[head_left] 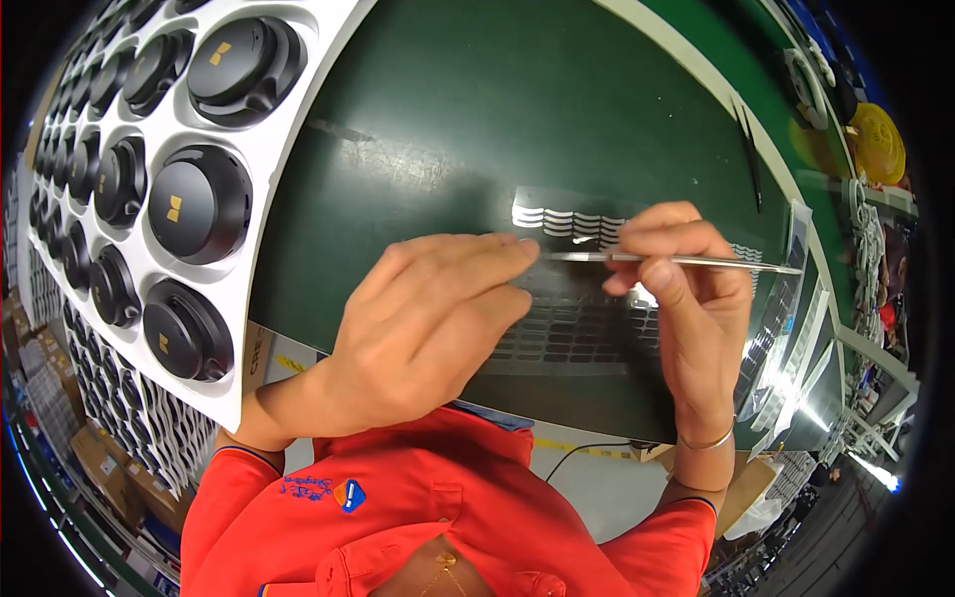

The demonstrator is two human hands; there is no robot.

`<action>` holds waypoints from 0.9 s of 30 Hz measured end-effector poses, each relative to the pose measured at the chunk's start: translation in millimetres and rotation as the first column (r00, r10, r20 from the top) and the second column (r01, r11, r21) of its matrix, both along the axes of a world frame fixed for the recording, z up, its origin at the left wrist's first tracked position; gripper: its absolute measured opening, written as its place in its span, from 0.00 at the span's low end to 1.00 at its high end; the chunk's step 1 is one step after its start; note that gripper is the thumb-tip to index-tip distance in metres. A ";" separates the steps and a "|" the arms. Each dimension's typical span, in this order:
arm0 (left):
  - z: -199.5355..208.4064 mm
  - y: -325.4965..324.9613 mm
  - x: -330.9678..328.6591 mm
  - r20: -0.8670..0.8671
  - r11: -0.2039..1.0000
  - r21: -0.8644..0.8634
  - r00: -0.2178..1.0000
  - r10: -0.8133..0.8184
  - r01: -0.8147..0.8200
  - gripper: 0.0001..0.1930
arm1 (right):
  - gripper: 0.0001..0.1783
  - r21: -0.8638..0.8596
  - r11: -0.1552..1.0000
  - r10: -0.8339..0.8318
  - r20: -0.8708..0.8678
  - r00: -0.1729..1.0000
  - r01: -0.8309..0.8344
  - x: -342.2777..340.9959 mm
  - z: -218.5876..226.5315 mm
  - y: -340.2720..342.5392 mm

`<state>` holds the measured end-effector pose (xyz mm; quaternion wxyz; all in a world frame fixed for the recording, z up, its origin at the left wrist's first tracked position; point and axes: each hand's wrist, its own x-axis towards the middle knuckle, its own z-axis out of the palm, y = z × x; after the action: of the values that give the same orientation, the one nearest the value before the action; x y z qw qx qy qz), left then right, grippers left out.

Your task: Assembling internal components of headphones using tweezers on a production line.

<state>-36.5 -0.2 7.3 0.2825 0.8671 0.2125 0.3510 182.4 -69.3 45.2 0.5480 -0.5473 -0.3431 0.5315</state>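
My right hand [696, 289] grips a slim silver metal tool [731, 263], which looks like tweezers, lying level between thumb and fingers. Its left end reaches the fingertips of my left hand [423, 328]. That hand is bent with its fingers drawn together at the tool's end; anything small between them is hidden. Beneath both hands lies a clear sheet [532, 206] with rows of small curved silver strips [559, 221] and, closer to me, darker rounded pieces [557, 343].
At left, a white moulded tray [261, 189] holds several black round parts [199, 204] with gold marks, like headphone cups. Dark tweezers [749, 159] lie near the green table's [448, 90] right edge. Shiny strips [786, 348] sit at right, with a yellow round object [875, 144] beyond.
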 end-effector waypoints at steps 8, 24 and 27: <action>-1.3 -7.7 11.7 -0.291 0.986 0.119 0.953 -0.078 0.117 0.09 | 0.09 0.017 0.995 -0.098 0.269 0.958 0.097 -9.2 -17.0 11.6; -2.9 -12.7 14.6 -0.279 0.982 0.180 0.960 -0.008 0.061 0.06 | 0.08 0.033 0.991 -0.130 0.349 0.928 0.127 -13.2 -21.3 12.9; -2.8 -13.4 14.4 -0.277 0.984 0.172 0.961 -0.005 0.055 0.06 | 0.08 0.043 0.991 -0.134 0.369 0.920 0.127 -15.3 -21.9 12.5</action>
<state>-22.1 -13.6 4.6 0.1768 0.9324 0.2044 0.2401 167.1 -56.8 23.3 0.5125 -0.6543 -0.4082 0.3777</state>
